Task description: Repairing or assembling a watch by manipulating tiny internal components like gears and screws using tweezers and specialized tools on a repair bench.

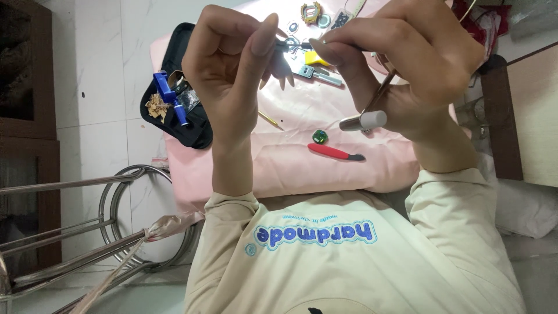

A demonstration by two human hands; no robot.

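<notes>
Above the pink tabletop (349,174), the left hand (232,64) and right hand (407,58) pinch with closed fingers a small dark part (293,45), the right also gripping a silver-tipped tool (363,120), near the red-handled tool (334,152) and green gem (319,136).

A small dark metal piece (293,45) held level between both fingertips.

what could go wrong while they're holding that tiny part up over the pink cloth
1. The small dark part is pinched only by fingertips of the left hand and right hand; it may slip and get lost among the loose washers below.
2. The right hand also carries a thin tool tucked under its fingers; it might drop.
3. The black pouch with the blue tool overhangs the cloth's edge and could slide off.
</notes>
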